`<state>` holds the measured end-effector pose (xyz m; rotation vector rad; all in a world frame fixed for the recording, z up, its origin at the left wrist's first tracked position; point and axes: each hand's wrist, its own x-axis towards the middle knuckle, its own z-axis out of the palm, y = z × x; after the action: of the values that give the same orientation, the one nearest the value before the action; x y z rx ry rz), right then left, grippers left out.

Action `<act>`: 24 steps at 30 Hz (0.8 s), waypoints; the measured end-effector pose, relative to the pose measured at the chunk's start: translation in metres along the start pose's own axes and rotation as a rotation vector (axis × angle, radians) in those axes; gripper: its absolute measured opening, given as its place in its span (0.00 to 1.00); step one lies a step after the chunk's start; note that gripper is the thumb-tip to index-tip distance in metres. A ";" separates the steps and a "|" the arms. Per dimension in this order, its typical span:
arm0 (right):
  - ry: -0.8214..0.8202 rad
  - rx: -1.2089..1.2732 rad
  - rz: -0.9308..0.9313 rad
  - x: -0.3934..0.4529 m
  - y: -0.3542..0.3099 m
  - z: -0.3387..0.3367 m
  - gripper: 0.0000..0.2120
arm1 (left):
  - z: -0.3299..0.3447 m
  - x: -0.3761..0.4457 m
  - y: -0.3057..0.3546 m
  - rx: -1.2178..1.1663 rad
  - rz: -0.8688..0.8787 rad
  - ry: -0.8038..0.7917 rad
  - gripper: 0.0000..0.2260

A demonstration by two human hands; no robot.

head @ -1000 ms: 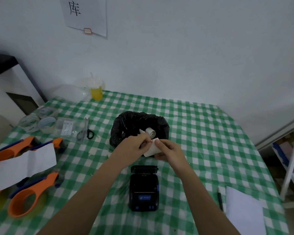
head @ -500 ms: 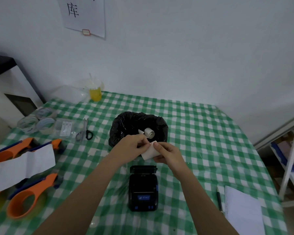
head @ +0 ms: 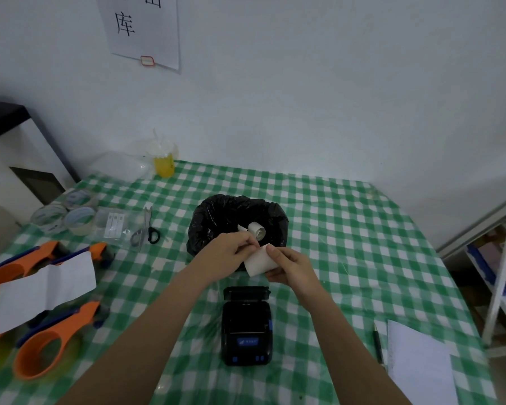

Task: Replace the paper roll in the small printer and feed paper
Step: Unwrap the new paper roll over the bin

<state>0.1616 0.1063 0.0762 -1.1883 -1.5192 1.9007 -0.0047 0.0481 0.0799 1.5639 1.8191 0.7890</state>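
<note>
A small black printer (head: 247, 327) lies on the green checked tablecloth (head: 348, 258) with its lid tipped open at the far end. Just above and beyond it I hold a white paper roll (head: 259, 263) between both hands. My right hand (head: 289, 266) grips the roll's right side, thumb on top. My left hand (head: 227, 251) pinches the roll's upper left edge with its fingertips. Behind the hands stands a bin lined with a black bag (head: 214, 220), and a curled used paper roll (head: 257, 230) lies inside it.
Orange tape dispensers (head: 44, 343) and a loose white sheet (head: 44, 290) lie at the left. Tape rolls (head: 67, 214), a small clear bag (head: 114, 226) and scissors (head: 146, 229) sit further back. A yellow cup (head: 164, 163) stands by the wall. A pen (head: 378, 343) and notepad (head: 418, 366) lie at the right.
Both hands stay on the paper roll and have shifted only slightly. The left fingers keep working at the roll's upper edge. The view has tilted a little.
</note>
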 end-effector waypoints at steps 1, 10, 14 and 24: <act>-0.002 -0.013 -0.001 0.000 0.000 -0.001 0.07 | 0.000 0.000 0.000 -0.003 -0.001 -0.003 0.06; -0.023 0.006 -0.008 0.000 0.002 -0.002 0.09 | 0.002 0.002 -0.003 -0.018 -0.009 0.010 0.05; -0.018 0.172 -0.008 0.001 0.007 -0.004 0.10 | 0.003 0.005 0.001 -0.183 -0.040 0.035 0.09; 0.122 -0.230 -0.197 0.005 0.003 -0.013 0.15 | 0.003 0.003 0.006 -0.328 -0.033 0.037 0.16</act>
<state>0.1698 0.1166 0.0712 -1.1772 -1.7523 1.5322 0.0013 0.0516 0.0819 1.3123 1.6373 1.0478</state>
